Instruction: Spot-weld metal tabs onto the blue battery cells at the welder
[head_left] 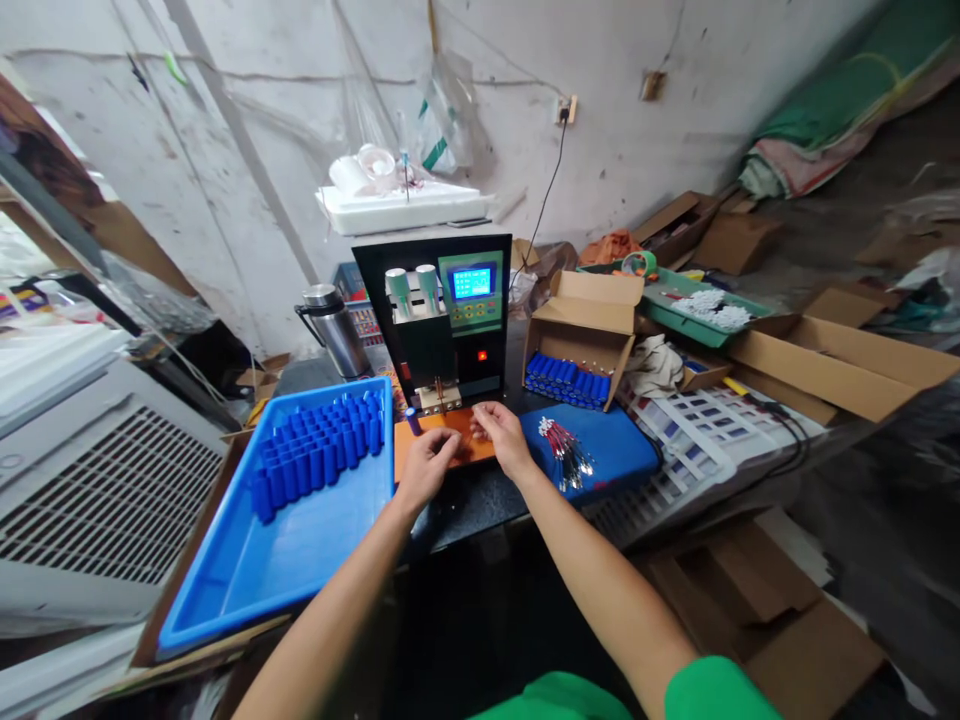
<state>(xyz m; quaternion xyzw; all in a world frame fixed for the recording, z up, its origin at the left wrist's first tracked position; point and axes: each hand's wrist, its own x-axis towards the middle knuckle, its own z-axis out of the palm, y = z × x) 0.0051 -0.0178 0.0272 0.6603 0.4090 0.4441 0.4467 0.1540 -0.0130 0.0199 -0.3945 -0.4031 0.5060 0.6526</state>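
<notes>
My left hand [429, 466] is closed in a pinch over the orange board [480, 436] in front of a black spot welder [480, 370]. Whatever its fingers hold, if anything, is too small to make out. A blue cylindrical battery cell [413, 421] stands upright on the board, just behind that hand. To the right, my right hand [501, 434] hovers above the same board with fingers curled together, and their contents are hidden. The welder's electrodes [439, 392] are behind and between the hands. A bundle of red and black wire leads [564, 450] lies on a blue pad [619, 450].
At left, a blue tray [277, 580] holds rows of upright blue cells [322, 450]. An open cardboard box [589, 318] with more cells stands right of the welder. A steel jug [335, 330] is at the back left. Further right are a green tray [675, 318] and a white plastic crate [694, 440].
</notes>
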